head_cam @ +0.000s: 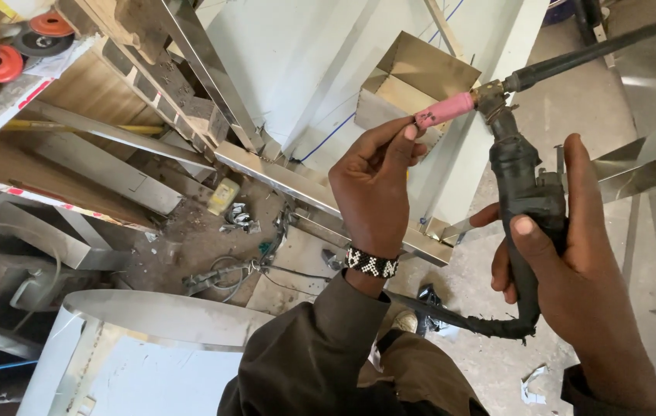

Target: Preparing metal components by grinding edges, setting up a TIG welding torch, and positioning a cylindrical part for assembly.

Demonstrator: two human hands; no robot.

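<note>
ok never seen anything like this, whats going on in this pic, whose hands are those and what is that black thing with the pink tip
The picture comes from a camera worn on a person's head, looking down at their own two bare hands. The right hand grips a black welding torch by its taped handle. The left hand, with a beaded bracelet at the wrist, pinches the torch's pink nozzle with its fingertips. Below lies a dusty workshop floor with scraps, wires and folded sheet-metal pieces. At top left, grinding discs sit on a shelf.
</note>
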